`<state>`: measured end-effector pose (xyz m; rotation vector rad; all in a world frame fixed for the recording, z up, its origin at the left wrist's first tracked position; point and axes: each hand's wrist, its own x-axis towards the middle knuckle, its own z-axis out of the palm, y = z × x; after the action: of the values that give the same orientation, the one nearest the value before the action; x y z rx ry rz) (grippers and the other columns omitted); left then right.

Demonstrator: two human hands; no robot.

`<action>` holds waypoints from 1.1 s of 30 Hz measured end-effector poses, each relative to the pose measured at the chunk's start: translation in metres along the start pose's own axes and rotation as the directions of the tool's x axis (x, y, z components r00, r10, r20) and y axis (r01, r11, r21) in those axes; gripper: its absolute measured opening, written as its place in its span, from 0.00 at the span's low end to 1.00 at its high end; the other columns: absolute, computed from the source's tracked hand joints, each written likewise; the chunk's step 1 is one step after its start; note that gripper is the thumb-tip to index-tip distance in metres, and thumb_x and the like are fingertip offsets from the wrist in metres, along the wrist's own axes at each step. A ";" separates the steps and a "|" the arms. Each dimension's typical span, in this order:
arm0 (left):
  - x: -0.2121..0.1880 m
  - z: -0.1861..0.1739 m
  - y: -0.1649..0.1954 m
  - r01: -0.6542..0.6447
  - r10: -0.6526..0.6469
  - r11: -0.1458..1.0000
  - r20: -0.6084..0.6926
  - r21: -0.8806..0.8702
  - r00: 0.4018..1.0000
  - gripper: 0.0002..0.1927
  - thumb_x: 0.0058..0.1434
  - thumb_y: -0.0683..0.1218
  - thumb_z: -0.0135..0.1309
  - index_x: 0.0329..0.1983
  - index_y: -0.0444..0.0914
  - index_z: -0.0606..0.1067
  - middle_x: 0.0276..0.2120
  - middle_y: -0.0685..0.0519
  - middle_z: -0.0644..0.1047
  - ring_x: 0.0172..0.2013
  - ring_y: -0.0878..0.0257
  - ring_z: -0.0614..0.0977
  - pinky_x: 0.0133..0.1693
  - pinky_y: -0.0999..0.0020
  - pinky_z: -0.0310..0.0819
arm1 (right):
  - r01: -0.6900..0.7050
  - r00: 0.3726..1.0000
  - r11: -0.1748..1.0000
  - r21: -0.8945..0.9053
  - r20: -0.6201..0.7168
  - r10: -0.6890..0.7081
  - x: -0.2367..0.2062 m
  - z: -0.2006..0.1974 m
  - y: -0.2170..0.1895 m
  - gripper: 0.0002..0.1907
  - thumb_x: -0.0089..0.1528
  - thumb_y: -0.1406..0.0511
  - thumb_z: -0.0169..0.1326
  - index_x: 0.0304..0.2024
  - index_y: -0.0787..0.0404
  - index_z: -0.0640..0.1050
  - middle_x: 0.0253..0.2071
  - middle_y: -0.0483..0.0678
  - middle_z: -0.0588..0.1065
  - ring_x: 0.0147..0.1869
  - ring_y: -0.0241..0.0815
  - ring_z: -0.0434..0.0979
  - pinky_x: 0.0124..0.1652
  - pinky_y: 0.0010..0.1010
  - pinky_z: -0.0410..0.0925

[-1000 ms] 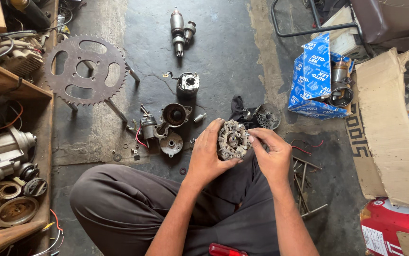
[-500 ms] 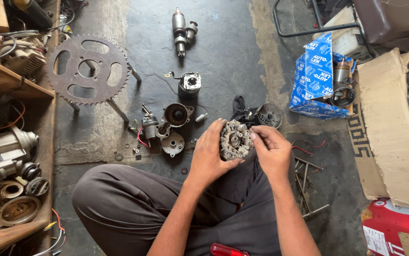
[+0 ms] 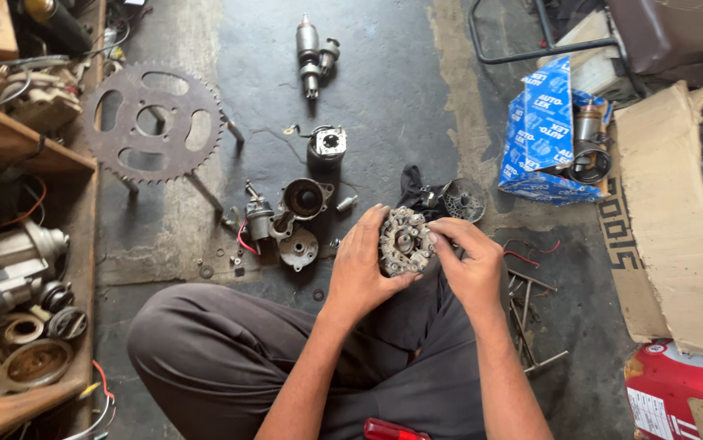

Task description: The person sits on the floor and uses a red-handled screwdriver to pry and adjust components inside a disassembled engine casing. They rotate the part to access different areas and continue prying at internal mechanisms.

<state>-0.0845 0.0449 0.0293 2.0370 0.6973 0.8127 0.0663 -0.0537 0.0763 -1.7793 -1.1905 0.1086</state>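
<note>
I sit cross-legged on a dark concrete floor. Both hands hold a round, grimy metal motor part with a central hub and small blocks around its rim. My left hand cups it from the left and below. My right hand grips its right edge, with the fingertips on its face. Just beyond my hands lie a round perforated cover and a black rag.
Dismantled motor housings and small washers lie ahead on the left. A big sprocket stand stands far left, a starter motor far ahead. A blue box and cardboard are right. Long bolts lie by my right knee.
The round part has turned slightly in my hands, and my right fingers have shifted over its edge. Nothing else moved.
</note>
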 end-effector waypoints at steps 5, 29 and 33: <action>0.000 0.001 0.000 0.014 -0.014 1.000 0.007 -0.004 1.000 0.58 0.39 0.56 0.74 0.71 0.35 0.59 0.67 0.40 0.68 0.65 0.42 0.71 0.64 0.50 0.63 | -0.001 0.997 0.999 -0.032 0.080 0.004 0.007 -0.009 -0.014 0.09 0.62 0.74 0.59 0.45 0.66 0.82 0.43 0.52 0.82 0.46 0.43 0.84 0.44 0.29 0.74; -0.001 0.001 -0.003 -0.020 0.020 1.000 0.001 0.017 1.000 0.58 0.40 0.57 0.75 0.71 0.35 0.58 0.67 0.39 0.67 0.65 0.41 0.70 0.64 0.48 0.62 | -0.210 0.959 0.904 -0.372 0.100 0.264 0.003 0.001 -0.011 0.10 0.65 0.65 0.57 0.48 0.61 0.78 0.32 0.56 0.81 0.38 0.56 0.82 0.36 0.43 0.70; -0.001 0.002 -0.003 -0.010 0.010 1.000 0.007 0.014 1.000 0.58 0.40 0.56 0.74 0.71 0.35 0.58 0.67 0.40 0.67 0.65 0.41 0.70 0.64 0.49 0.63 | -0.157 0.986 0.981 -0.109 0.037 0.162 -0.001 0.003 -0.006 0.09 0.65 0.66 0.57 0.47 0.63 0.78 0.35 0.55 0.81 0.37 0.44 0.84 0.36 0.33 0.73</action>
<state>-0.0842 0.0449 0.0262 2.0564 0.6918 0.8086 0.0599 -0.0524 0.0786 -1.9744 -1.1015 0.1844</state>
